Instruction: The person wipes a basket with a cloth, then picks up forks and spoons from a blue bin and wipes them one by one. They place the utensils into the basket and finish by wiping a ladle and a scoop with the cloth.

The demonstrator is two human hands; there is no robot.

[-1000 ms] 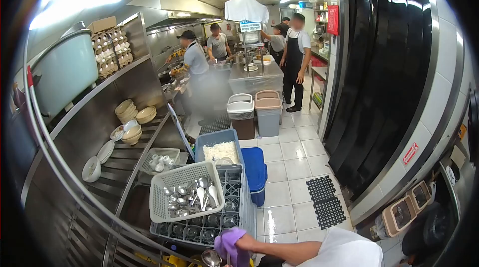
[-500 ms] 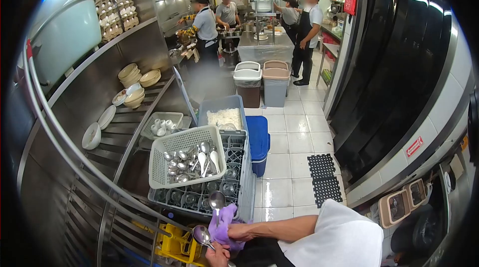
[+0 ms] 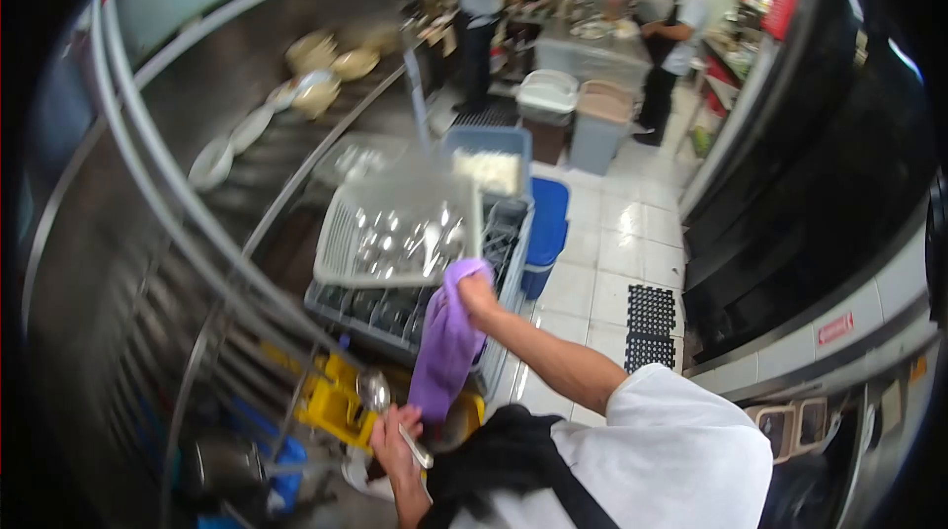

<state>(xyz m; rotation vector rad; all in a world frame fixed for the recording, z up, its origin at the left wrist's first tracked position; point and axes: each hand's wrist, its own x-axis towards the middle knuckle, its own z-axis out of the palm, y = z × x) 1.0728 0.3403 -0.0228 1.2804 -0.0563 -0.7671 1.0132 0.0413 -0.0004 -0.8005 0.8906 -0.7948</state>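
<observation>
A large spoon is in my left hand, low in the view; its bowl points up and its handle runs under my closed fingers. My right hand grips a purple cloth at the basket's near right corner, and the cloth hangs down toward my left hand. Several spoons lie in the pale plastic basket, which rests on a grey glass rack. Whether my right hand holds a spoon inside the cloth cannot be seen.
A blue bin stands right of the rack, and a yellow plastic item is below it. Bowls sit on the slatted metal shelf at left. Lidded bins and several people are farther back. A black mat lies on the tiles.
My right hand has moved up to the basket with the cloth, which now hangs stretched out. My left hand has shifted slightly left with the spoon. The camera view has tilted and blurred.
</observation>
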